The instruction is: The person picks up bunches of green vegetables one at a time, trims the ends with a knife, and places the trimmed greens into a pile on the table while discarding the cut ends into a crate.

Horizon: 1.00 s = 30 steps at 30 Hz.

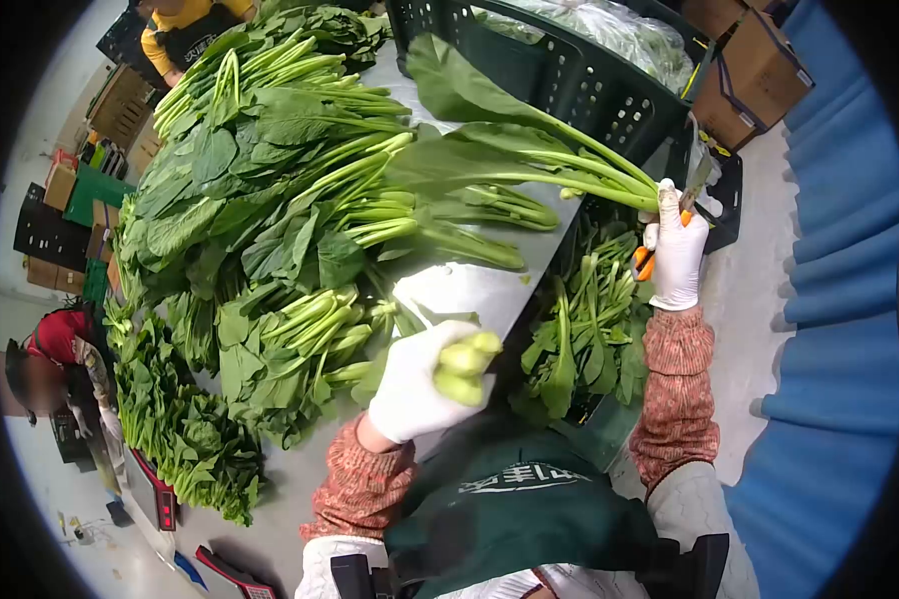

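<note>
My left hand (424,384), in a white glove, is closed around a bunch of leafy greens; their thick pale-green stem ends (464,367) stick out toward me. My right hand (678,252), also gloved, grips the stem ends of a few long leafy green stalks (579,165), whose broad leaves reach left over the table. In that same hand is a tool with an orange handle (644,265), mostly hidden by the fingers. Left of my hands, a big heap of leafy greens (270,180) covers much of the metal table (444,290).
A dark green crate (559,75) holding plastic-wrapped greens stands at the back. Loose greens (594,329) lie below the table's right edge. Cardboard boxes (749,80) and a blue curtain (839,329) are at right. One co-worker (185,35) stands behind the heap, another (65,349) at left near red scales (155,489).
</note>
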Each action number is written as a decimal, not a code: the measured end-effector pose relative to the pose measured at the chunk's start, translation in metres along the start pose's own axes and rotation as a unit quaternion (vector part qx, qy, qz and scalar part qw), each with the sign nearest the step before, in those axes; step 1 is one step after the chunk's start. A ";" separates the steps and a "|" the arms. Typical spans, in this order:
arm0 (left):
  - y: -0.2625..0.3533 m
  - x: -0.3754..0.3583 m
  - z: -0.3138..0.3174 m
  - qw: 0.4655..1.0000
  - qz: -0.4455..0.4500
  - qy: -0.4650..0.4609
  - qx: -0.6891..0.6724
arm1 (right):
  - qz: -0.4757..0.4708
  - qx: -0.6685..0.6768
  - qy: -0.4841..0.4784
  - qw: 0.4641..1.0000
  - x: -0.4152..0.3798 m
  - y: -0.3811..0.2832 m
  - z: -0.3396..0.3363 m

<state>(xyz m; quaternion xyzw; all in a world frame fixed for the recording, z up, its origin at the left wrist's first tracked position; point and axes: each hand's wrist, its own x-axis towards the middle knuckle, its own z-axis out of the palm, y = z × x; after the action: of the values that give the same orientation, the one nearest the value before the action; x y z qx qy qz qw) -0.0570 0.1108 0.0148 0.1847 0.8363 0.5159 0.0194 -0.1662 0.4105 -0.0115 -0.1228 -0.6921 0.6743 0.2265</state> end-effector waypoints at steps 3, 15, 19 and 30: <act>0.022 0.019 0.023 0.992 0.052 0.014 0.116 | 0.040 0.009 -0.050 0.998 -0.030 -0.029 0.007; 0.034 0.042 0.059 0.907 0.219 -0.002 0.359 | 0.217 0.060 -0.252 0.941 -0.093 -0.039 -0.005; 0.030 0.034 0.056 0.919 0.195 -0.021 0.342 | 0.110 -0.009 -0.270 0.957 -0.094 -0.026 -0.021; 0.039 0.035 0.051 0.958 0.170 -0.053 0.225 | -0.223 -0.337 -0.235 0.884 -0.103 -0.021 -0.036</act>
<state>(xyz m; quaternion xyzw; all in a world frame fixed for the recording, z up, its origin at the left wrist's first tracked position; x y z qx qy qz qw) -0.0668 0.1817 0.0299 0.3507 0.8848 0.2996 -0.0657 -0.0568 0.3914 -0.0065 0.1280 -0.9195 0.3416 0.1464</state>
